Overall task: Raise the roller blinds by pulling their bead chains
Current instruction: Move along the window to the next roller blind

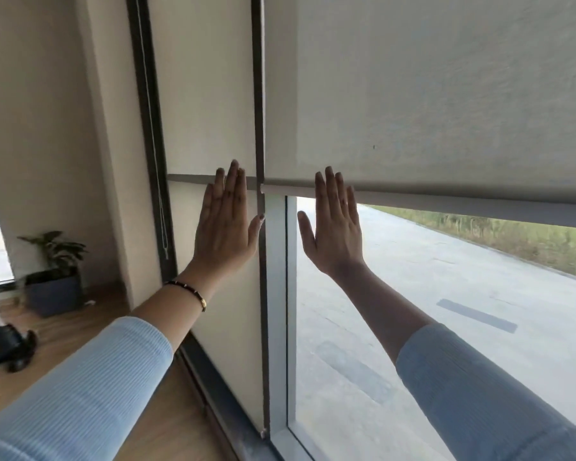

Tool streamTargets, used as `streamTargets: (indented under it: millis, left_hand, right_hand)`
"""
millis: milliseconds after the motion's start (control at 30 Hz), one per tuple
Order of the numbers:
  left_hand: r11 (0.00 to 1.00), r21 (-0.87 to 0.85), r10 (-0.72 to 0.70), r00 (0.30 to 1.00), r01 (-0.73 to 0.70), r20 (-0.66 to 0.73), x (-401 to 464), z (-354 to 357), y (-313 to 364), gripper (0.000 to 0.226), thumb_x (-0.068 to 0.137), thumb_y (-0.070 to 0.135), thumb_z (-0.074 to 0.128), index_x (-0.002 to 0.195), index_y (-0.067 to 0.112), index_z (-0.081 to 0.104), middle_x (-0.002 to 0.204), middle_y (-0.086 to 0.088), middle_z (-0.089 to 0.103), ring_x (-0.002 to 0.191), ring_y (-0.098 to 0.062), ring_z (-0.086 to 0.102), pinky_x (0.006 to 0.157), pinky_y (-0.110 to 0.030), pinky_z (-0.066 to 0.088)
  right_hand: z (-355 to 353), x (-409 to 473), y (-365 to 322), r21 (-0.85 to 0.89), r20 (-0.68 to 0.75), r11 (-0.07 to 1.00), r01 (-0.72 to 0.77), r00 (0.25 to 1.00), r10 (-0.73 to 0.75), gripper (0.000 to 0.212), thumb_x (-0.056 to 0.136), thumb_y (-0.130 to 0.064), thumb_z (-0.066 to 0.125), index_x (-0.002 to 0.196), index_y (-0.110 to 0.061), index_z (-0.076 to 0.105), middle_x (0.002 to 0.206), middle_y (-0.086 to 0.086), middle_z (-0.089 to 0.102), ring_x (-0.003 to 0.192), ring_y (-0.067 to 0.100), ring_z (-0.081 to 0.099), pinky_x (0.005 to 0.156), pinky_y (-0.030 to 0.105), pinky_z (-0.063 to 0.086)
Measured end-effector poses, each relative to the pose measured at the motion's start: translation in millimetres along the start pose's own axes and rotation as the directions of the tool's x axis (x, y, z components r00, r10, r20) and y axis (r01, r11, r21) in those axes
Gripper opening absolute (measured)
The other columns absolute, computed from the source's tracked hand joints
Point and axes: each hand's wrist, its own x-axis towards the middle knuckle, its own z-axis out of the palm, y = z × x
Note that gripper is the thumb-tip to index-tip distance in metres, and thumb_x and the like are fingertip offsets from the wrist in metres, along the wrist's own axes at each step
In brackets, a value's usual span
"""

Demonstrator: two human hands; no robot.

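The left hand is spread flat, fingers together and pointing up, holding nothing; its fingertips reach the bottom bar of the left blind. The right hand is likewise open and empty, its fingertips overlapping the bottom rail of the right blind. Whether either palm touches glass or fabric cannot be told.

Both blinds are matte, cream, finely woven fabric, each ending in a slim grey bar. They hang roughly half raised, with clear glass and a pale paved road showing under the right one. A thin bead chain hangs against the dark window frame at far left, well apart from both hands. Judging from this, raising is partly done and neither chain is being pulled yet. Ribbed pale-blue sleeves cover both forearms.
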Motion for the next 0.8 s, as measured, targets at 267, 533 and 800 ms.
streamTargets:
  millis: [267, 533, 800]
  left_hand:
    - [0.986, 0.148, -0.081, 0.996, 0.074, 0.040, -18.4, 39.8, -131.6, 0.073, 0.106, 0.042, 0.030, 0.160, 0.007, -0.005, 0.171, -0.013, -0.004, 0.156, -0.026, -0.011, 0.128, -0.044, 0.002]
    - [0.963, 0.244, -0.137, 0.987, 0.114, 0.080, -36.0, 120.1, -242.7, 0.075, 0.105, 0.039, 0.036, 0.160, 0.008, -0.006, 0.170, -0.011, -0.005, 0.156, -0.025, -0.011, 0.127, -0.040, -0.004]
    - [0.935, 0.302, -0.231, 0.966, 0.187, 0.119, -25.0, 225.7, -366.9, 0.073, 0.106, 0.042, 0.023, 0.159, 0.004, -0.008, 0.170, -0.016, -0.008, 0.157, -0.027, -0.008, 0.128, -0.042, 0.002]
  right_hand:
    - [134.7, 34.4, -75.2, 0.139, 0.046, 0.990, -0.007, 0.999, 0.001, 0.068, 0.104, -0.042, 0.030, 0.159, -0.006, 0.014, 0.169, 0.016, 0.013, 0.158, 0.030, 0.006, 0.128, 0.050, 0.012]
    - [295.4, 63.9, -118.8, 0.258, 0.076, 0.966, 0.019, 0.996, -0.040, 0.068, 0.105, -0.045, 0.027, 0.160, -0.009, 0.009, 0.170, 0.014, 0.009, 0.158, 0.027, 0.002, 0.129, 0.046, 0.007]
    - [461.3, 115.0, -145.8, 0.407, 0.136, 0.911, 0.068, 0.982, -0.134, 0.068, 0.105, -0.040, 0.029, 0.160, -0.005, 0.008, 0.169, 0.016, 0.010, 0.158, 0.027, 0.004, 0.129, 0.044, 0.008]
